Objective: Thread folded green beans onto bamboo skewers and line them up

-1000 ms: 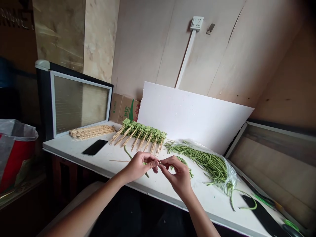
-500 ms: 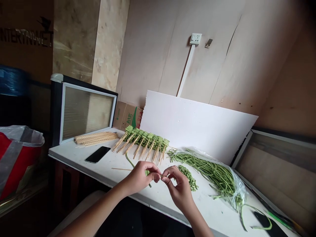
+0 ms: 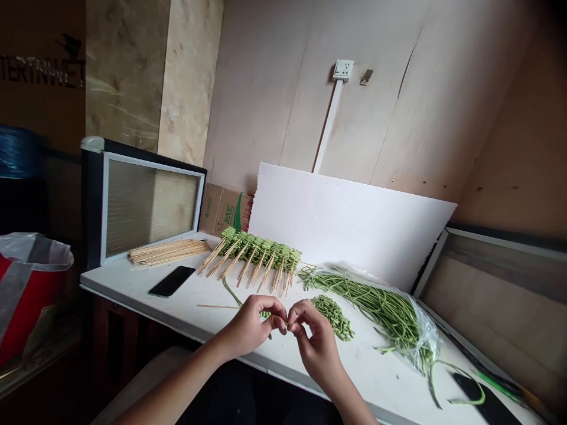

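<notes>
Close together above the front of the table, my left hand and my right hand meet at their fingertips. Both are closed in a pinch on a small piece of green bean. A wooden skewer runs behind my left hand; whether that hand touches it is hidden. More green shows through the gap under the left fingers. One long bean passes behind the same hand. Just beyond my right hand lies a heap of cut bean pieces.
Bean-loaded skewers lie in a row at the back. Bare skewers and a phone are at the left. On the right, long beans spill from a clear plastic bag. A white board leans behind the white table.
My fingertips have drawn closer together around the small bean piece. The right hand has shifted slightly left, and the whole view has turned a little to the right.
</notes>
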Motion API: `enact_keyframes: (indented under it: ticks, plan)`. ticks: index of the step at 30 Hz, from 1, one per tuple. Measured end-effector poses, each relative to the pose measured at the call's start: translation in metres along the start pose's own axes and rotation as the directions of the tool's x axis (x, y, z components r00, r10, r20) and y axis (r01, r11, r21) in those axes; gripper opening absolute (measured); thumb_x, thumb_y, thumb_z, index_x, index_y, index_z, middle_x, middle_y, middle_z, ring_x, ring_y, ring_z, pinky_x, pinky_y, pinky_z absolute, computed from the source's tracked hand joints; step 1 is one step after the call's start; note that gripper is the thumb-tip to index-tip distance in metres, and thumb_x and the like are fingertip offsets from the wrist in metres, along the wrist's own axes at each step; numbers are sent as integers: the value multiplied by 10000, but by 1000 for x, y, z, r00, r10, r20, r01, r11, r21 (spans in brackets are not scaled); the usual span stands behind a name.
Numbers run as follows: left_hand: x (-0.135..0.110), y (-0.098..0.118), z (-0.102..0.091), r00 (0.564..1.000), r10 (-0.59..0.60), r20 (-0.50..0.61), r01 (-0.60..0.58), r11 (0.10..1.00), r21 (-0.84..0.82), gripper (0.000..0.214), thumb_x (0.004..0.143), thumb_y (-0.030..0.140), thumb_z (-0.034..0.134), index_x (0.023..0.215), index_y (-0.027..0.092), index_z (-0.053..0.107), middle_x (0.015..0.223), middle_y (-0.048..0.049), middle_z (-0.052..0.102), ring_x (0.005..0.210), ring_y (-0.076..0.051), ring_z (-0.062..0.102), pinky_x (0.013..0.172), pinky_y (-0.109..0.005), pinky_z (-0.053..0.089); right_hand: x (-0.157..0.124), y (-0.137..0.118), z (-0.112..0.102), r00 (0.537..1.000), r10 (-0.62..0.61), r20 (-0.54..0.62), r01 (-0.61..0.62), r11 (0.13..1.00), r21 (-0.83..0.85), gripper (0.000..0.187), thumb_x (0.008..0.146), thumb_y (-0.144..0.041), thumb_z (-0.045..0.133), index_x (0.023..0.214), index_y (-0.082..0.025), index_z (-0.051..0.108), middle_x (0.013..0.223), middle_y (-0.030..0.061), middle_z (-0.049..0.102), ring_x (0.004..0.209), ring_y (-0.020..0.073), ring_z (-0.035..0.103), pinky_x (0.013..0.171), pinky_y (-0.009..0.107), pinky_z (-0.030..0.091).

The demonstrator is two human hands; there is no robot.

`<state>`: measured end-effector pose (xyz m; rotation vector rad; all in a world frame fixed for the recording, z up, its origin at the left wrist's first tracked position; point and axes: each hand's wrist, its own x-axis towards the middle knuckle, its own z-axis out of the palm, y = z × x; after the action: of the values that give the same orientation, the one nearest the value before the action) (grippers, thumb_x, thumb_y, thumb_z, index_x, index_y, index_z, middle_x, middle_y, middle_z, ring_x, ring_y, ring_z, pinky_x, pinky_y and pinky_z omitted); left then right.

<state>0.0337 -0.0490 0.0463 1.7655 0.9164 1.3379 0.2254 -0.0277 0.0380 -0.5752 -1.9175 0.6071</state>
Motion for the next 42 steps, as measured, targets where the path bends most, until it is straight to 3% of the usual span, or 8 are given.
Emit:
enact_keyframes:
  ticks: [9,14,18,30,33,35,39,42]
  plan:
    - [1,1,4,995,-4,96,25,976,-218,106,896,222,719,828,143,739,760,-60,736,740,-173,717,715,-285,572,-3,-9,2,997,73,38,-79,978,194,214,1061,-337,543,878,-231,575,838,25,589,724,172,601,699,324,520]
    - [3,0,2,996,-6,89,38,933,-357,256,880,351,821,838,130,700,746,-44,717,717,-179,738,720,-299,605,-2,-23,-4,998,50,-26,-46,990,130,145,1001,-336,690,906,-227,698,865,45,658,784,194,667,735,339,551]
    - [4,-2,-3,997,7,71,18,936,-352,308,885,398,836,849,128,693,739,-43,721,710,-179,745,720,-300,617,0,-27,-6,997,23,-70,-14,991,130,88,944,-328,781,911,-248,763,843,50,708,820,212,691,727,338,554]
    - [9,-15,-14,999,-4,38,15,950,-312,374,906,485,808,873,137,676,734,-42,724,696,-178,730,727,-308,572,2,-21,-5,987,-80,-138,82,997,5,64,938,-317,793,937,-260,762,867,58,714,832,215,654,705,340,545]
    - [11,-20,-16,999,-12,42,25,950,-311,397,914,512,794,884,138,664,716,-49,733,677,-175,722,739,-311,556,12,0,-21,989,-91,-120,74,988,-137,135,958,-387,761,933,-254,759,898,69,740,861,227,661,704,340,545]
    - [13,-24,-17,999,-12,43,24,954,-300,406,922,524,783,901,137,662,716,-57,739,683,-177,720,753,-316,549,18,28,-43,988,-63,-140,21,958,-285,235,976,-468,713,929,-243,762,927,87,759,866,243,658,681,344,530]
    - [15,-31,-20,1000,-14,21,19,958,-286,410,930,530,771,946,133,669,710,-47,718,673,-174,701,739,-318,537,17,100,-103,947,87,-311,-259,779,-571,473,931,-648,639,843,-204,775,848,123,764,801,281,649,729,398,498]
    - [17,-38,-18,999,-50,-22,42,959,-279,441,925,561,762,986,132,682,710,-20,669,579,-130,612,629,-280,480,8,142,-141,865,280,-417,-492,634,-596,488,888,-636,608,830,-186,788,858,150,781,816,316,676,679,384,467]
